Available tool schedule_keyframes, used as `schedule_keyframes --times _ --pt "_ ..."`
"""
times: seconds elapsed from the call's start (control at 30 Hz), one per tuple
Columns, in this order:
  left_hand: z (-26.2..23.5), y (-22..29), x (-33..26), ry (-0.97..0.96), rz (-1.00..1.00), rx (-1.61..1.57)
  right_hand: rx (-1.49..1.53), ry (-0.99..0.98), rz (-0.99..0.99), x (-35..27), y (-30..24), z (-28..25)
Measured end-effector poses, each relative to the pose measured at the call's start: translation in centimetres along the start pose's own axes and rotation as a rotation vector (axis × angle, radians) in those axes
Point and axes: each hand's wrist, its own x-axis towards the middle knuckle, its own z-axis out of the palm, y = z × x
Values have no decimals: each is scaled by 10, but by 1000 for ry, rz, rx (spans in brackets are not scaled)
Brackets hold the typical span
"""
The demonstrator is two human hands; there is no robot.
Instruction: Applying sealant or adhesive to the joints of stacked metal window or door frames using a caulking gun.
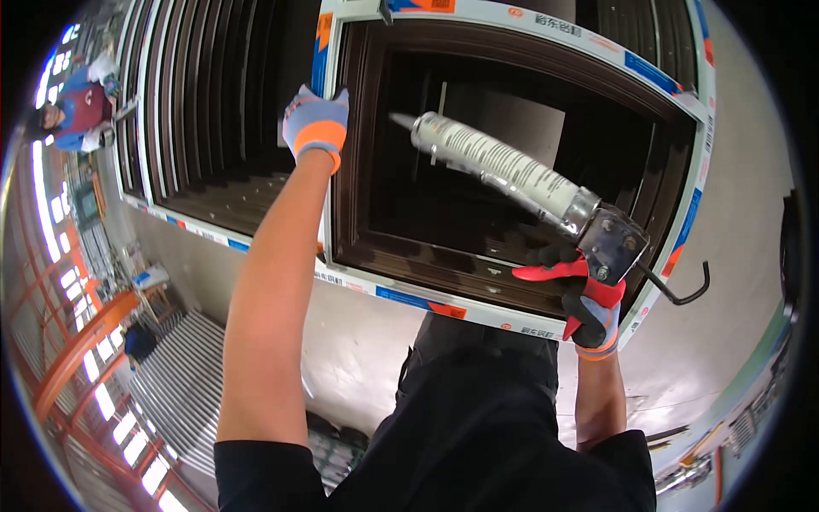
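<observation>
My right hand (593, 314), in a grey and black glove with an orange cuff, is closed around the red handle of a caulking gun (618, 243). A pale printed sealant cartridge (503, 162) sits in the gun, its nozzle (403, 121) aimed to the upper left. Beneath the gun lies a dark brown window frame (409, 256), its outer edges covered in white, blue and orange protective film. My left hand (316, 124), gloved in grey-blue with an orange cuff, grips the frame's left edge bar. The nozzle tip shows apart from the frame's left side.
Another dark frame section (213, 183) with several slats adjoins at left. A hooked rod (682, 286) juts from the gun's rear. At far left a person (85, 107) stands by the frames. Stacked metal profiles (183, 384) and an orange steel beam (81, 337) are at lower left.
</observation>
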Motion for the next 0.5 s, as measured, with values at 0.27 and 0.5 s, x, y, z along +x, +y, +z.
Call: schedule_keyframes --times 0.27,0.5 --pt "-2 3 -8 51 35 -12 252 181 -377 16 35 75" --pt "-5 4 -8 28 39 -64 84 219 -396 27 60 125"
